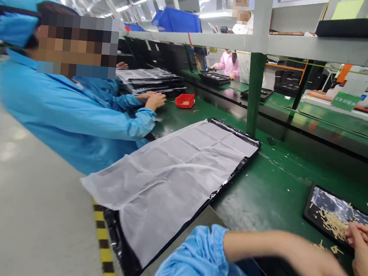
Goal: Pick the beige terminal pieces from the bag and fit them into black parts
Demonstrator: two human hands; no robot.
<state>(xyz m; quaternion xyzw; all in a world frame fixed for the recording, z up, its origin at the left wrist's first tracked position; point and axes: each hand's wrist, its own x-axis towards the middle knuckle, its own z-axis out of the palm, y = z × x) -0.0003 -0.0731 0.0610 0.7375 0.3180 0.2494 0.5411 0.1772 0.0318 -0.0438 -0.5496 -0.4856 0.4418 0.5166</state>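
My right hand [364, 246] is at the right edge, over a black tray [308, 209] that holds a heap of small beige strips [333, 224]. Its thumb and fingers are pressed together at the heap; whatever is between them is too small to make out. My left hand [323, 272], at the end of a blue sleeve, reaches across in front of the tray and is smeared by motion. A few loose strips lie on the green bench beside the tray. Left of my arm lies a long flat stack of black trays or sheets [119, 239] under a wrinkled white sheet [175, 167].
A co-worker in blue [61, 101] stands at the left, hands near a red bin [185, 100] of small pieces. Behind are stacked covered trays [153, 77]. A green post [254, 97] rises from the bench [277, 172]. Other people work across the bench.
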